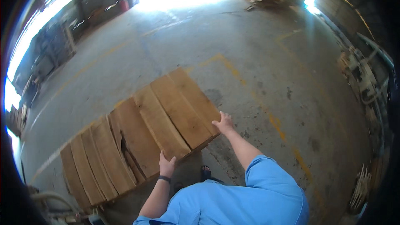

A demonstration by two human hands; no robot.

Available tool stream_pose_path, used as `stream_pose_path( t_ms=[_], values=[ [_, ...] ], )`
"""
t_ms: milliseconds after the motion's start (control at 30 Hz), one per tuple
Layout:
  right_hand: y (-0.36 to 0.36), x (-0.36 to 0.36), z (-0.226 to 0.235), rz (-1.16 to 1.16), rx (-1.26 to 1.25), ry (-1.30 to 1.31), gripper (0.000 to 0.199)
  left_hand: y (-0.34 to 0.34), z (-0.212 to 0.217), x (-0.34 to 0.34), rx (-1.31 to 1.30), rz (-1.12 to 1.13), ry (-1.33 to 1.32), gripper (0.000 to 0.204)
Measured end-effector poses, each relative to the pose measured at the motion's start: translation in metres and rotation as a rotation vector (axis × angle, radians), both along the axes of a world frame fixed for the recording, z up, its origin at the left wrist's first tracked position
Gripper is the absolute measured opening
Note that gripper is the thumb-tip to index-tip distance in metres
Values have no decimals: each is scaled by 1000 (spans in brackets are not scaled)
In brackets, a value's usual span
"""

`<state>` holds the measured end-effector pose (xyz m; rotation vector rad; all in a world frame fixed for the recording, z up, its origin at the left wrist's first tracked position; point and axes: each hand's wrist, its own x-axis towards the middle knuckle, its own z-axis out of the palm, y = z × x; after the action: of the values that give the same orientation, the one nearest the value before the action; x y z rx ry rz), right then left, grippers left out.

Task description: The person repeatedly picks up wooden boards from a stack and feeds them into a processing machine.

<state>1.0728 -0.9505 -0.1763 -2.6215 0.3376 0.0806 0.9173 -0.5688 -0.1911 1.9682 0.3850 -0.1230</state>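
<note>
Three thick wooden planks (177, 110) lie side by side, raised at waist height, on top of a stack of more planks (104, 158). My left hand (167, 165) grips the near end of the leftmost of the three, thumb on top. My right hand (223, 123) clasps the near right corner of the rightmost plank. A dark band sits on my left wrist. Both sleeves are light blue.
Grey concrete floor (258, 58) with faded yellow lines stretches ahead. Bright doorway at the far end. Machinery and timber stand along the right wall (366, 79) and the left wall (50, 50). My sandalled foot (206, 170) shows below the planks.
</note>
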Motion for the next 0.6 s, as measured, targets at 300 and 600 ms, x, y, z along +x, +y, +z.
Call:
stream_pose_path(
  t_ms=[300,600],
  values=[
    [26,-8,32,-21,-130,98,91,-26,59,9,298,-17,191,86],
    [65,-136,28,-59,13,72,91,39,63,-50,341,-34,204,83]
  ],
)
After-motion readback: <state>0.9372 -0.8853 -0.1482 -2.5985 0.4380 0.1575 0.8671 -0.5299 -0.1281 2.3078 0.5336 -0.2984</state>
